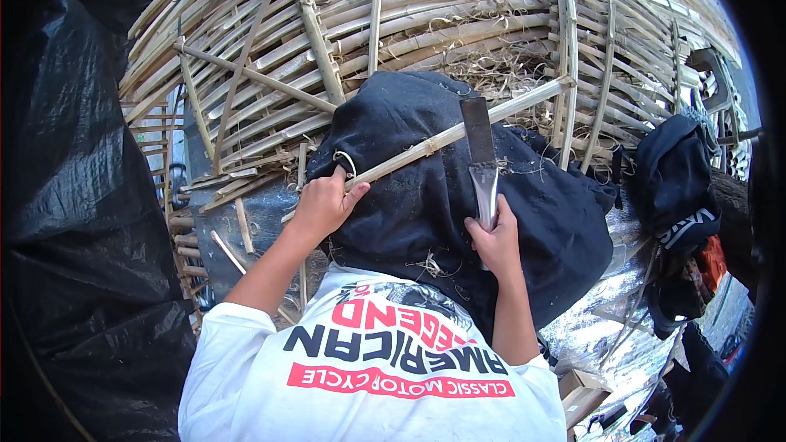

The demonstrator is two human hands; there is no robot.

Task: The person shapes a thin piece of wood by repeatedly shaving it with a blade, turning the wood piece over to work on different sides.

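Note:
Across the dark cloth [393, 229] over my lap lies a long, pale bamboo strip [458, 131], slanting up to the right. My left hand [323, 205] grips its lower end, and a thin curled shaving [350, 165] stands by the fingers. In my right hand [496, 237] is a knife [479, 135] with a broad, dark, square-ended blade and a pale metallic handle. The blade points away from me and crosses the strip around its middle; whether it touches the strip I cannot tell. A few shavings [427, 263] lie on the cloth.
Rows of bamboo slats [458, 8] with crosspieces fill the far side, with a heap of shavings [499, 65] among them. Black plastic sheeting [90, 180] hangs at left. A dark cap or bag [675, 180] is at right, above a shiny silver sheet [589, 336].

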